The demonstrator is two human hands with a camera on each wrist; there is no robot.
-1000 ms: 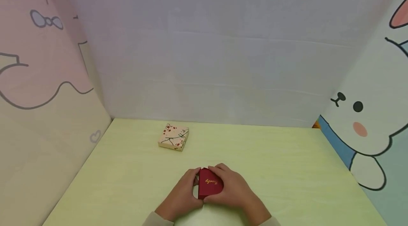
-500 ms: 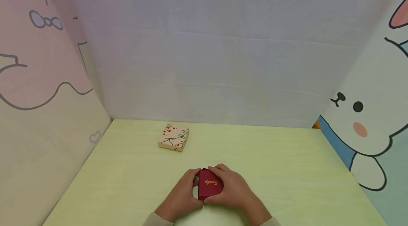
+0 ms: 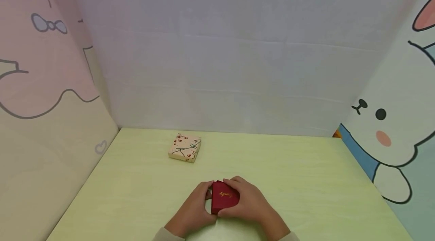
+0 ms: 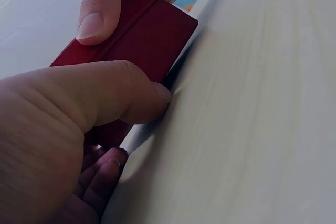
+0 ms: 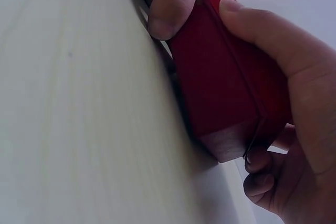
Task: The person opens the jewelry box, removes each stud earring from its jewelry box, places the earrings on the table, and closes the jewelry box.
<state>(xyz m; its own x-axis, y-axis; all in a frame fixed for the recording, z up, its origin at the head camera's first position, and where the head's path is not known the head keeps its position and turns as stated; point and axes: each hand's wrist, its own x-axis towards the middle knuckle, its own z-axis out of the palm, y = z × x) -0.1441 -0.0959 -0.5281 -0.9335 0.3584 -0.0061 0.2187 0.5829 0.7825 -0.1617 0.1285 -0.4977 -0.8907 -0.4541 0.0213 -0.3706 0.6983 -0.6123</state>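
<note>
A small dark red jewelry box (image 3: 222, 197) with gold lettering on top rests on the table near the front, between both hands. My left hand (image 3: 195, 206) holds its left side, thumb at the near corner and fingers at the far one. My right hand (image 3: 249, 201) curls round the right side, covering part of the top. In the left wrist view, a seam runs along the red box (image 4: 144, 43) between lid and base. The right wrist view shows the right thumb pressing the lid of the box (image 5: 215, 77), with the left thumb low on its side.
A flat cream box (image 3: 185, 148) with red flowers and dark branches lies farther back, left of centre. The pale yellow-green table (image 3: 299, 173) meets a plain grey-white backdrop (image 3: 238, 63) behind. Cartoon-printed panels (image 3: 391, 120) flank both sides.
The right hand and the right side of the red box's top have shifted very slightly to the right. The left hand keeps its hold, and the flowered box stays in place.
</note>
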